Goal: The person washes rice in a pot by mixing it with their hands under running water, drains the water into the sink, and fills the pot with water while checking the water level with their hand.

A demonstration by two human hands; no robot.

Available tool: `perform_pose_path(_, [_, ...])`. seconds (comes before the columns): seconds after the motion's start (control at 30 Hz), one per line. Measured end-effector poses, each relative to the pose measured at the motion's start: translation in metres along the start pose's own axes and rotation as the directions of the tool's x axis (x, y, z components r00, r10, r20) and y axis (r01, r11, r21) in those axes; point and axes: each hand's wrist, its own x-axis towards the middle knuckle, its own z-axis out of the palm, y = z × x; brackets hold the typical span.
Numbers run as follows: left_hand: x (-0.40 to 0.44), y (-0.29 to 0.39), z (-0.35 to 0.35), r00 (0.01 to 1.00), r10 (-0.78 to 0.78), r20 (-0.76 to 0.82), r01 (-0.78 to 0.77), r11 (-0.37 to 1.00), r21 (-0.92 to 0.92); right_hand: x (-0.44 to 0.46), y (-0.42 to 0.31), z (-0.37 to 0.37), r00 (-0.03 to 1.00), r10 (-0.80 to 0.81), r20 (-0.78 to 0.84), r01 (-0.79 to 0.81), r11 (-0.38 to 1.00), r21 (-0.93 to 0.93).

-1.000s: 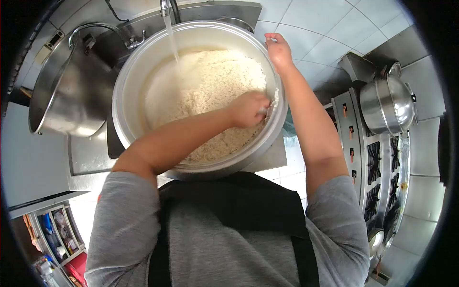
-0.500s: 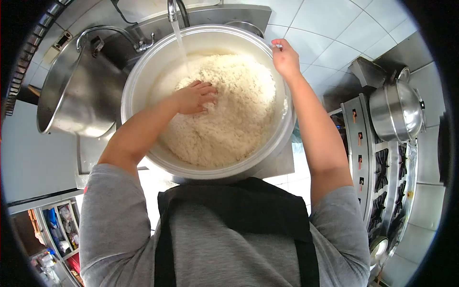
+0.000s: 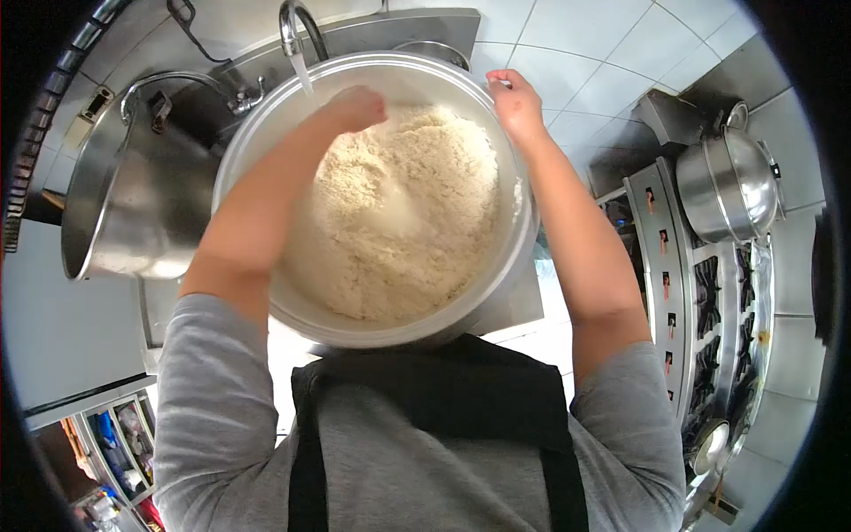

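A large, pale metal pot (image 3: 232,182) holds a broad heap of white rice (image 3: 417,239), with a cloudy pool of water in the middle of the grains. Just above the far left part of the rice is my left hand (image 3: 359,108), smeared by motion, its fingers hard to make out. At the far right rim, my right hand (image 3: 517,102) has its fingers curled over the pot's edge. Water runs from a faucet (image 3: 289,31) into the far left side of the pot.
To the left, a big steel stockpot (image 3: 151,199) lies tilted in the sink area under a second faucet (image 3: 182,78). On the right stands a stove (image 3: 709,297) with several burners and a lidded steel pot (image 3: 731,186). White tiles (image 3: 612,31) cover the back wall.
My left hand has lifted off the rice and moved toward the far side of the pot, near the running water. My right hand stays at the rim. The view has shifted slightly.
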Motion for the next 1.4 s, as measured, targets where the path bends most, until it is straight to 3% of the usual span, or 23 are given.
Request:
perform_pose_path(0.07, [0.036,0.023,0.031,0.902,-0.072,-0.426,-0.171,0.845,-0.506,0.000,0.000,0.000,1.000,0.015,0.001,-0.015,0.999,0.037])
perform_pose_path(0.13, [0.065,0.063,0.044,0.982,-0.159,-0.100,0.017,0.603,-0.798,-0.003,-0.005,-0.002,0.998,0.055,0.019,-0.056,0.996,0.067])
perform_pose_path(0.17, [0.072,0.085,0.060,0.969,-0.036,-0.244,-0.135,0.751,-0.647,-0.004,-0.008,-0.003,0.998,0.060,0.024,-0.061,0.997,0.038])
perform_pose_path(0.23, [0.038,0.133,0.049,0.977,-0.055,-0.205,-0.088,0.775,-0.626,-0.005,-0.013,-0.004,0.997,0.067,0.034,-0.067,0.998,-0.013])
perform_pose_path(0.27, [0.022,0.140,0.055,0.957,0.028,-0.289,-0.218,0.728,-0.650,-0.004,-0.011,-0.003,0.998,0.048,0.030,-0.047,0.998,-0.038])
perform_pose_path(0.33, [-0.010,0.156,0.064,0.915,0.250,-0.316,-0.361,0.859,-0.364,0.000,-0.006,0.001,1.000,0.010,0.017,-0.009,0.997,-0.079])
perform_pose_path(0.4, [-0.057,0.173,0.049,0.886,0.461,-0.037,-0.455,0.853,-0.256,-0.004,-0.010,0.000,1.000,0.011,0.019,-0.009,0.994,-0.106])
perform_pose_path(0.6, [-0.141,0.117,0.052,0.651,0.729,0.210,-0.695,0.684,-0.221,-0.005,-0.010,-0.002,0.998,0.019,0.056,-0.012,0.993,-0.117])
perform_pose_path(0.67, [-0.150,0.082,0.036,0.609,0.724,0.324,-0.705,0.681,-0.199,-0.004,-0.010,-0.001,0.998,0.017,0.067,-0.007,0.990,-0.142])
perform_pose_path(0.73, [-0.145,0.044,0.026,0.737,0.595,0.320,-0.575,0.801,-0.165,-0.005,-0.014,-0.002,0.997,0.015,0.081,0.000,0.982,-0.187])
perform_pose_path(0.87, [-0.087,-0.019,0.029,0.903,0.340,0.264,-0.219,0.890,-0.400,-0.006,-0.013,-0.002,0.998,0.022,0.066,-0.012,0.988,-0.152])
perform_pose_path(0.93, [-0.062,-0.037,0.016,0.943,0.182,0.278,0.025,0.796,-0.604,-0.005,-0.012,-0.001,0.998,0.033,0.060,-0.025,0.992,-0.122])
perform_pose_path(1.03, [-0.038,-0.048,0.006,0.946,-0.031,0.322,0.239,0.740,-0.629,-0.003,-0.008,0.000,0.999,0.014,0.039,-0.010,0.996,-0.085])
perform_pose_path(1.13, [-0.034,-0.027,-0.033,0.899,-0.095,0.428,0.336,0.777,-0.533,-0.004,-0.010,-0.001,0.999,0.022,0.038,-0.019,0.998,-0.066])
perform_pose_path(1.2, [-0.034,-0.032,-0.019,0.969,0.055,0.242,0.017,0.958,-0.286,-0.002,-0.004,0.000,0.999,0.051,0.011,-0.051,0.999,-0.002])
perform_pose_path(1.23, [-0.032,-0.034,-0.011,0.976,0.156,0.154,-0.136,0.982,-0.132,0.002,-0.001,-0.001,0.998,0.059,-0.001,-0.059,0.998,0.025])
perform_pose_path(1.27, [-0.036,-0.010,-0.031,0.945,0.076,0.319,-0.089,0.996,0.026,0.007,0.004,-0.001,0.996,0.085,0.009,-0.086,0.990,0.115])
perform_pose_path(1.3, [-0.033,0.012,-0.033,0.974,0.172,0.149,-0.161,0.984,-0.080,0.010,0.010,0.002,0.994,0.110,0.024,-0.112,0.972,0.208])
perform_pose_path(1.37, [-0.028,0.056,-0.031,0.935,0.287,-0.209,-0.334,0.910,-0.246,0.009,0.013,0.003,0.989,0.137,0.050,-0.146,0.931,0.333])
perform_pose_path(1.4, [-0.028,0.081,-0.028,0.927,0.263,-0.268,-0.359,0.834,-0.420,0.007,0.009,0.000,0.988,0.141,0.059,-0.153,0.919,0.365])
